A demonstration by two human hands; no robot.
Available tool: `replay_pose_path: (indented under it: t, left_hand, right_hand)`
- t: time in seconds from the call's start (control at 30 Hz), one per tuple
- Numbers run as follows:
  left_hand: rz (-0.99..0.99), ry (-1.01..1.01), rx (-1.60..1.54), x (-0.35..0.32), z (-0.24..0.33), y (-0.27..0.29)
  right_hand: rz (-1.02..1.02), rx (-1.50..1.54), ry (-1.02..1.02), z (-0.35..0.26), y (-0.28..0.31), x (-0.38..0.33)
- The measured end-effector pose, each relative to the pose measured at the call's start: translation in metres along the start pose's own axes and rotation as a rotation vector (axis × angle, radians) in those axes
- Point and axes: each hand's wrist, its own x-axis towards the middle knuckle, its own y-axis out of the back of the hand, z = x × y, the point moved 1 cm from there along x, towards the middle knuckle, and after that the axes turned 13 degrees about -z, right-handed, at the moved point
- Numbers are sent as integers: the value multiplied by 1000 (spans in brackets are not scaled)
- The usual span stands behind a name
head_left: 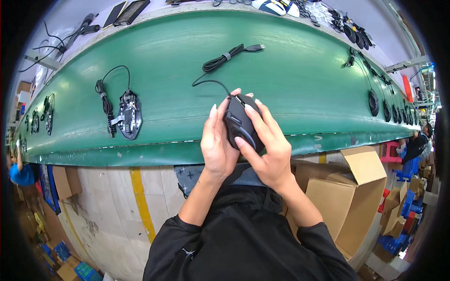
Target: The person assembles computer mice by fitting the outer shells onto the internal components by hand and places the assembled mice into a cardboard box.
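A black computer mouse (242, 122) is held between my two hands above the near edge of the green belt (168, 51). My left hand (218, 140) cups its left side and underside. My right hand (268, 145) grips it from the right, fingers over the top and thumb on the side. From the mouse's front runs a thin black cable to a coiled, tied bundle (224, 61) with a USB plug, lying on the belt. To the left lies an opened mouse body (129, 115) with its inner parts bare and its own coiled cable (104, 96).
More opened mice (49, 117) lie farther left on the belt; several assembled black mice (373, 102) line its right end. An open cardboard box (335, 203) stands at my right. Another person in blue (22, 174) is at the far left. Parts (276, 6) cover the back shelf.
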Motion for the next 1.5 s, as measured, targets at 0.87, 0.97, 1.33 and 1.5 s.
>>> replay_pose_path:
  t: [0.87,0.97,1.33,1.5]
  left_hand:
    - [-179,-207,-136,-21,24,37]
    - [-235,-209,-401,-21,18,46]
    - [-608,-401,623,-8,47,43]
    - [-219,-264,409,-14,38,38]
  right_hand:
    - [-83,643,-169,-6,16,-8]
    - [-118,672,-214,-16,20,-7]
    - [-319,1860,-638,9,22,-11]
    - [-71,417,15,-7,25,-5]
